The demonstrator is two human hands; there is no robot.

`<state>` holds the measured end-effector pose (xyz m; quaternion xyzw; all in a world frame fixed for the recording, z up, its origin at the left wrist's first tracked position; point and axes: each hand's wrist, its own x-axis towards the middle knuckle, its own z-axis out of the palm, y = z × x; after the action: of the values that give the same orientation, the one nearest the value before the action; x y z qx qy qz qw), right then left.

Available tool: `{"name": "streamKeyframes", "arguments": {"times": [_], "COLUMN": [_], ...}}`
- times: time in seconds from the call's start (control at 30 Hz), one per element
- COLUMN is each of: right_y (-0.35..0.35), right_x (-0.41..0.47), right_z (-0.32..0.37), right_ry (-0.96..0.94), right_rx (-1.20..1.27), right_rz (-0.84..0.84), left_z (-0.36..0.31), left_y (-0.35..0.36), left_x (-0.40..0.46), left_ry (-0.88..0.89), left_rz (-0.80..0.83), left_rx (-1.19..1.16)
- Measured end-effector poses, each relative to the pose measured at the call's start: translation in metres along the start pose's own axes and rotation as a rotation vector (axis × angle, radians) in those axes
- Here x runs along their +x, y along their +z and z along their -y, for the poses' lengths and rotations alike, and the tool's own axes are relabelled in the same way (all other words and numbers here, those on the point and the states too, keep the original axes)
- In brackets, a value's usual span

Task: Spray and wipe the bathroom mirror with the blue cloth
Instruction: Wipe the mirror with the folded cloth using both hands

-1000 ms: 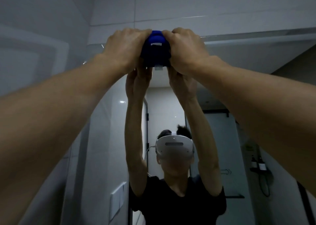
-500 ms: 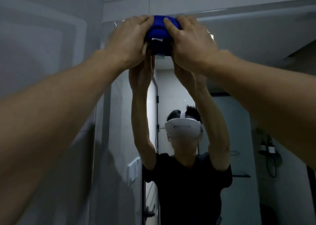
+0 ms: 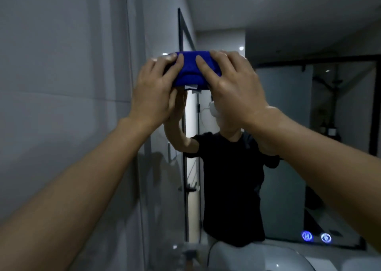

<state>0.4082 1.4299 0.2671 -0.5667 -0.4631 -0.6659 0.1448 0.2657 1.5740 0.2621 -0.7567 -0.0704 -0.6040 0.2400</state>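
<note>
Wiping looks underway: 2 hands, left hand [image 3: 153, 96] and right hand [image 3: 231, 85], fingers flat, press the folded blue cloth [image 3: 190, 71] against the bathroom mirror [image 3: 288, 106]; glass below the cloth likely remains.

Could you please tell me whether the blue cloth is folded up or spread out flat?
Folded. The blue cloth is a thick, compact pad, pressed against the mirror by the left hand and right hand.
</note>
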Motion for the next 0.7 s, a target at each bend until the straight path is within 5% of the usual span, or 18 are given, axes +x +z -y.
{"name": "streamKeyframes", "arguments": {"times": [0.33, 0.7], "right_y": [0.003, -0.003], "right_x": [-0.144, -0.275], "right_z": [0.055, 0.123], "right_ry": [-0.092, -0.15], "right_rx": [0.155, 0.332], "right_rz": [0.04, 0.179], "left_z": [-0.044, -0.086], "left_y": [0.013, 0.005], "left_x": [-0.156, -0.291], "left_ry": [-0.02, -0.129], "left_rz": [0.08, 0.398], "left_rx": [-0.151, -0.267]}}
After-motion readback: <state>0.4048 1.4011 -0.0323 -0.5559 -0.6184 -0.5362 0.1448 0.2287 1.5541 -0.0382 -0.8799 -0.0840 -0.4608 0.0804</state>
